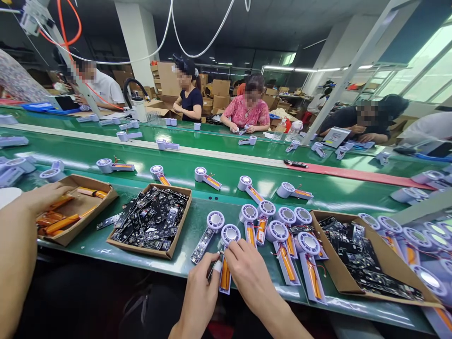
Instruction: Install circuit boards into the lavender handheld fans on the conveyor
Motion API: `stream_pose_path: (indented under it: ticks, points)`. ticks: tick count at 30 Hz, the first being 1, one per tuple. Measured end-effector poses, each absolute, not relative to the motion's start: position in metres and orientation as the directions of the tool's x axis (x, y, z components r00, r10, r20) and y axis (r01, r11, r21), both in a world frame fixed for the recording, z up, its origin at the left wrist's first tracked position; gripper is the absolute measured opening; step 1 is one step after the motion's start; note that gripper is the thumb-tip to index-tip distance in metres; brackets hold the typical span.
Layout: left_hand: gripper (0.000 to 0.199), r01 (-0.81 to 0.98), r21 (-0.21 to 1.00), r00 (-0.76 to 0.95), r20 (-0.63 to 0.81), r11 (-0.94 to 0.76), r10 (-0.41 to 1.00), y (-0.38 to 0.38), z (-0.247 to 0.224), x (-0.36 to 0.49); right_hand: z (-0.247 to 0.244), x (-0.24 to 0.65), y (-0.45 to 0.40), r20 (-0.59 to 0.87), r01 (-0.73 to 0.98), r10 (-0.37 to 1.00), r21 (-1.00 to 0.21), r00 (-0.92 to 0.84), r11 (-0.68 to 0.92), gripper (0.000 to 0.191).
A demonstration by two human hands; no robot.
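Note:
My right hand (249, 273) sits over the top of a small lavender-and-white handheld fan body (225, 275), its fingers on the handle just below the round fan head. An orange battery lies in that handle. My left hand (199, 296) is close beside it, with a pale cot or bandage on one finger, pinching a thin dark tool (216, 264), perhaps tweezers. Just left of my hands lies another fan body (204, 240) with a bare black circuit board in its handle. Several more fan bodies with orange batteries (282, 240) crowd to the right.
A cardboard tray of black circuit boards (122, 245) stands to my left, and an open box of boards (384, 263) to my right. A co-worker's hand (45, 197) reaches into a tray of orange batteries (99, 207). Fan bodies ride a green conveyor belt (318, 202) behind.

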State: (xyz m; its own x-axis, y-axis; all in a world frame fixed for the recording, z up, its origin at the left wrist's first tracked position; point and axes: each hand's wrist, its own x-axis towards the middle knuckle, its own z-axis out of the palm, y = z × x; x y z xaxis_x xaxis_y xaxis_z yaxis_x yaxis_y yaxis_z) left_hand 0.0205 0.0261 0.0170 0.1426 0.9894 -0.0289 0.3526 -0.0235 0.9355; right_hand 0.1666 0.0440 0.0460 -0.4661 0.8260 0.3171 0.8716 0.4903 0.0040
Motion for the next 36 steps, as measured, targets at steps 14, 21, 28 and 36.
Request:
stream_pose_path:
  ticks: [14,21,28,36]
  points:
    - [0.012,-0.056,0.977,0.085,-0.199,0.204,0.976,0.034,0.01,0.023,0.046,0.181,0.052,0.143,0.608,0.959,-0.747,-0.246,0.268,0.015]
    - [0.017,-0.053,0.98,0.064,-0.19,0.194,0.98,0.03,0.007,0.023,0.047,0.176,0.05,0.193,0.781,0.941,-0.526,-0.277,0.338,0.017]
    - [0.021,0.065,0.99,0.074,-0.127,0.122,0.989,0.029,0.008,0.022,0.043,0.172,0.048,0.241,0.839,0.925,-0.4,-0.293,0.37,0.017]
    - [0.022,0.054,0.99,0.111,-0.135,0.129,0.985,0.035,0.018,0.015,0.032,0.174,0.048,0.273,0.792,0.922,-0.48,-0.273,0.377,0.015]
